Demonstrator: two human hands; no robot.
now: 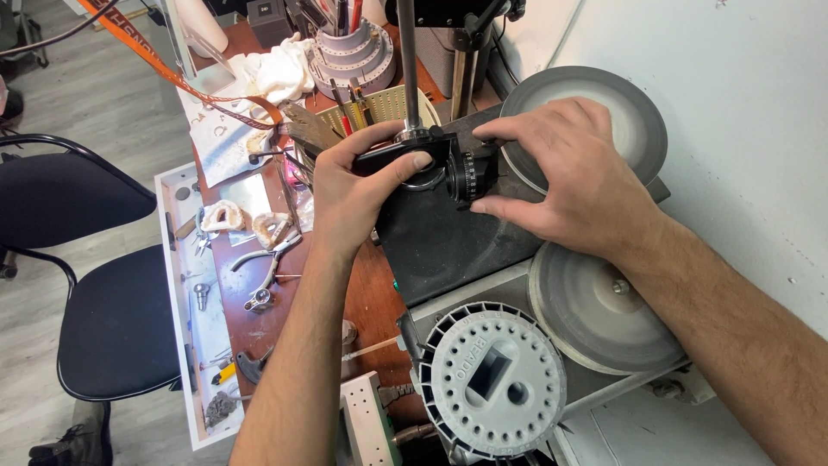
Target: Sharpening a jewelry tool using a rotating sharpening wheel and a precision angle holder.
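My left hand point(358, 185) grips a black clamp block point(405, 155) that rides on a vertical metal rod point(408, 65). My right hand point(565, 168) reaches in from the right, with thumb and fingers around a black ribbed knob point(466, 177) on the side of that block. Both sit above a dark flat base plate point(440, 246). The far side of the block is hidden by my hands.
A grey round disc point(634, 108) lies behind my right hand, another point(595, 319) below it. A white perforated wheel point(492, 380) sits in front. Pliers point(263, 267), dental casts point(224, 216), a tiered tool holder point(354, 52) and a black chair point(95, 285) stand left.
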